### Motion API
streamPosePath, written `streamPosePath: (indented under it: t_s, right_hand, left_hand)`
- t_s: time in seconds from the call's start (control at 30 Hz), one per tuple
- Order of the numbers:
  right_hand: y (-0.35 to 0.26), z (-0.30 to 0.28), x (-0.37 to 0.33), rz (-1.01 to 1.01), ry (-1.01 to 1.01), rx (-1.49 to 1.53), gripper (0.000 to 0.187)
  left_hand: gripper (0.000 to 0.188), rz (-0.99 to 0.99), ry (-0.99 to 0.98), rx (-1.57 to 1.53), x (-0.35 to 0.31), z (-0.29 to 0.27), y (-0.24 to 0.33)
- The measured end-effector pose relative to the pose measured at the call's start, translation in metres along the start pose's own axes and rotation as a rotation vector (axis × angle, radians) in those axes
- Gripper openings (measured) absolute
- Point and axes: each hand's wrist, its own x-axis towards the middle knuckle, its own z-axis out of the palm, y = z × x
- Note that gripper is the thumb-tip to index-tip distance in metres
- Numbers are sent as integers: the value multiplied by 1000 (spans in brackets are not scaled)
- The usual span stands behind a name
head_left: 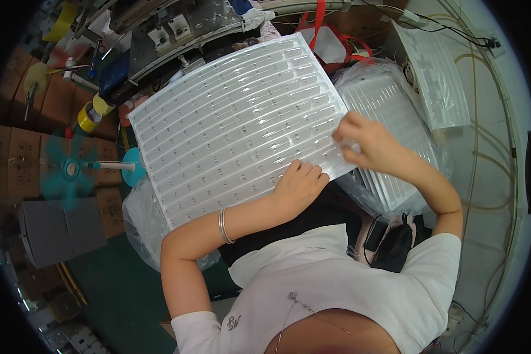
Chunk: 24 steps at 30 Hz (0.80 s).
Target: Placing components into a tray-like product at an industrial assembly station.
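Note:
A large white ridged plastic tray (218, 135) lies tilted in front of me, with rows of small clear and dark pieces in its long grooves. My left hand (301, 187) rests over its near edge, fingers curled in and pressed together; their undersides and anything within them are hidden. At the tray's right edge my right hand (369, 143) has its thumb and fingers brought together in a pinch. Motion smears those fingertips, and whatever is between them is too small to make out.
Right of the tray sits a stack of similar trays (389, 112) in clear plastic wrap. A dark metal machine (183, 41) stands behind. At the left are a turquoise fan (71, 169), cardboard boxes (23, 159) and grey boxes (62, 230). A black pouch (393, 248) lies by my right side.

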Motion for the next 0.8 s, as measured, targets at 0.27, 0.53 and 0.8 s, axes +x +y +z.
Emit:
streamPosePath:
  t_s: [0.27,0.53,0.8]
  right_hand:
    - [15,-24,49,88,269,133,22]
    - [32,-45,122,30,432,345,20]
    - [42,-42,246,-48,688,305,27]
  left_hand:
    - [32,73,-38,16,-11,-10,-9]
    - [33,-458,590,11,-8,-106,-144]
    - [32,-577,771,660,55,-161,-281]
